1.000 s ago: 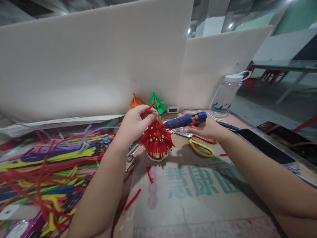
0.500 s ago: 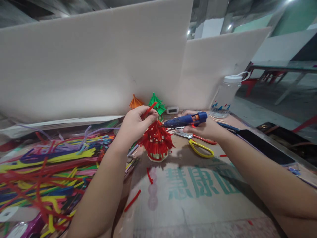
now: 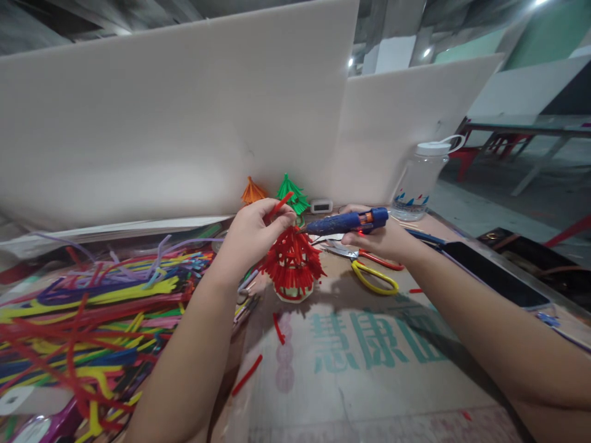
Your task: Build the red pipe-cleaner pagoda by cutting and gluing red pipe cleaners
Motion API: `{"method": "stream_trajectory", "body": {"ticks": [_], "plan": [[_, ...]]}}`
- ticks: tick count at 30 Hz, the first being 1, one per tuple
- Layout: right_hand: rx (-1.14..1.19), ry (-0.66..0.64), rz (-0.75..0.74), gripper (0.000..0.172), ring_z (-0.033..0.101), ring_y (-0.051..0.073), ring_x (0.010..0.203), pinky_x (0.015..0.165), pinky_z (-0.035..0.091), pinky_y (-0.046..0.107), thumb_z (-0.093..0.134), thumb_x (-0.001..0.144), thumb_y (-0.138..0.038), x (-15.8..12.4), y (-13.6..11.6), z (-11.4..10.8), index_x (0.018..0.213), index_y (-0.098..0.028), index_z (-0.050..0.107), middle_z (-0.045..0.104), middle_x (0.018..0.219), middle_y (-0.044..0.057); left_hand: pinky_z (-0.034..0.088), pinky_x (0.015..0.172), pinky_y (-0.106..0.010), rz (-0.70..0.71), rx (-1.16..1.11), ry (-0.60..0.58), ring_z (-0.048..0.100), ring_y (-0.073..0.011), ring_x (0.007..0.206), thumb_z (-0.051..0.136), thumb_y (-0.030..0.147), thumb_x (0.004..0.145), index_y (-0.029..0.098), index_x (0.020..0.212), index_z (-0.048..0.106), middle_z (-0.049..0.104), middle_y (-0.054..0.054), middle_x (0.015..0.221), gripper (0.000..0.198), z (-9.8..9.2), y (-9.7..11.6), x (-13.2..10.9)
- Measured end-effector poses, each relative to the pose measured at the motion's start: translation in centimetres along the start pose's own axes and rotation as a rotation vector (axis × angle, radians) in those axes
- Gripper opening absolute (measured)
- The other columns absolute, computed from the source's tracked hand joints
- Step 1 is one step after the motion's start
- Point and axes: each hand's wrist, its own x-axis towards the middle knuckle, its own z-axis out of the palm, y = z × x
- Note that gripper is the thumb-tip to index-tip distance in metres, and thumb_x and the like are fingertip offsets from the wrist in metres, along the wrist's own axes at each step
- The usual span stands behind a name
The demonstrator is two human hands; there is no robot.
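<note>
A small red pagoda-like model made of pipe cleaners stands on the cardboard in the middle. My left hand is closed in a pinch on a short red pipe cleaner piece, held just above the model's top. My right hand grips a blue glue gun whose nozzle points left at the model's tip, close to the red piece.
A big heap of coloured pipe cleaners fills the left. Yellow-handled scissors lie behind my right hand. Orange and green models stand by the white board, a clear bottle at right, a dark phone beside it.
The glue gun's nozzle has risen slightly and moved closer to the red piece above the model. My left hand has barely shifted.
</note>
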Motion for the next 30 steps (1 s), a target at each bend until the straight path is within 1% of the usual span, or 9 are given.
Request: {"method": "stream_trajectory", "body": {"ticks": [5,10,14,17,20,23,26,28,30], "plan": [[0.049,0.012,0.019,0.052,0.047,0.014,0.066,0.059,0.039,0.024,0.081,0.07,-0.062,-0.07,-0.11,0.21,0.087,-0.02,0.056,0.052,0.073,-0.002,0.049,0.072,-0.03,-0.008,-0.009,-0.007,0.066,-0.0193,0.081,0.062,0.037,0.089,0.019,0.089,0.071,0.076,-0.004,0.091,0.02,0.02,0.12,0.01],[0.012,0.062,0.019,0.046,0.054,0.017,0.07,0.063,0.042,0.027,0.078,0.075,-0.059,-0.21,-0.09,0.07,0.089,-0.02,0.058,0.058,0.074,0.0,0.049,0.074,-0.03,-0.005,-0.017,-0.008,0.066,-0.0197,0.083,0.062,0.037,0.09,0.019,0.089,0.071,0.076,-0.004,0.092,0.02,0.07,0.05,0.01],[0.082,-0.035,0.018,0.041,0.06,0.017,0.066,0.063,0.046,0.028,0.075,0.079,-0.058,-0.36,-0.1,-0.43,0.085,-0.02,0.06,0.065,0.069,0.001,0.049,0.078,-0.03,-0.01,-0.024,-0.006,0.068,-0.0197,0.087,0.063,0.035,0.089,0.019,0.091,0.072,0.076,-0.004,0.094,0.019,0.06,-0.28,0.07],[0.143,-0.111,0.042,0.041,0.069,0.02,0.076,0.072,0.052,0.03,0.075,0.081,-0.057,-0.49,-0.17,-0.62,0.089,-0.018,0.065,0.074,0.082,0.006,0.049,0.08,-0.03,-0.025,-0.032,-0.003,0.068,-0.0197,0.089,0.063,0.033,0.088,0.019,0.092,0.072,0.077,-0.004,0.096,0.017,-0.02,-0.5,0.14],[0.17,-0.141,0.063,0.042,0.072,0.022,0.084,0.077,0.054,0.031,0.076,0.08,-0.056,-0.52,-0.28,-0.6,0.095,-0.019,0.065,0.076,0.088,0.007,0.049,0.08,-0.03,-0.029,-0.04,-0.005,0.069,-0.0194,0.089,0.063,0.032,0.088,0.018,0.092,0.072,0.077,-0.003,0.095,0.017,-0.06,-0.59,0.21],[0.124,-0.133,0.06,0.042,0.069,0.02,0.078,0.07,0.051,0.028,0.076,0.08,-0.057,-0.45,-0.16,-0.56,0.093,-0.019,0.062,0.072,0.082,0.004,0.049,0.078,-0.03,-0.032,-0.042,0.0,0.069,-0.0191,0.086,0.064,0.034,0.089,0.018,0.091,0.072,0.077,-0.004,0.093,0.018,-0.01,-0.65,0.27],[0.056,-0.086,0.028,0.043,0.058,0.015,0.067,0.061,0.043,0.025,0.074,0.081,-0.058,-0.4,0.26,-0.5,0.093,-0.02,0.059,0.062,0.072,0.0,0.05,0.078,-0.029,-0.026,-0.044,0.0,0.069,-0.0189,0.086,0.064,0.034,0.088,0.018,0.091,0.072,0.077,-0.004,0.093,0.018,0.05,-0.73,0.3],[0.029,-0.054,0.01,0.044,0.055,0.014,0.067,0.06,0.041,0.024,0.074,0.081,-0.057,-0.41,0.5,-0.39,0.099,-0.02,0.059,0.059,0.075,-0.001,0.05,0.079,-0.029,-0.02,-0.046,-0.004,0.069,-0.0188,0.087,0.064,0.033,0.088,0.018,0.091,0.072,0.077,-0.004,0.094,0.017,0.04,-0.76,0.3],[0.004,-0.03,0.001,0.045,0.056,0.016,0.073,0.063,0.042,0.024,0.075,0.081,-0.057,-0.45,0.56,-0.25,0.104,-0.02,0.06,0.059,0.078,0.0,0.05,0.08,-0.03,-0.021,-0.046,-0.002,0.069,-0.0187,0.087,0.064,0.032,0.088,0.018,0.092,0.072,0.077,-0.004,0.094,0.017,-0.01,-0.75,0.28]]}}
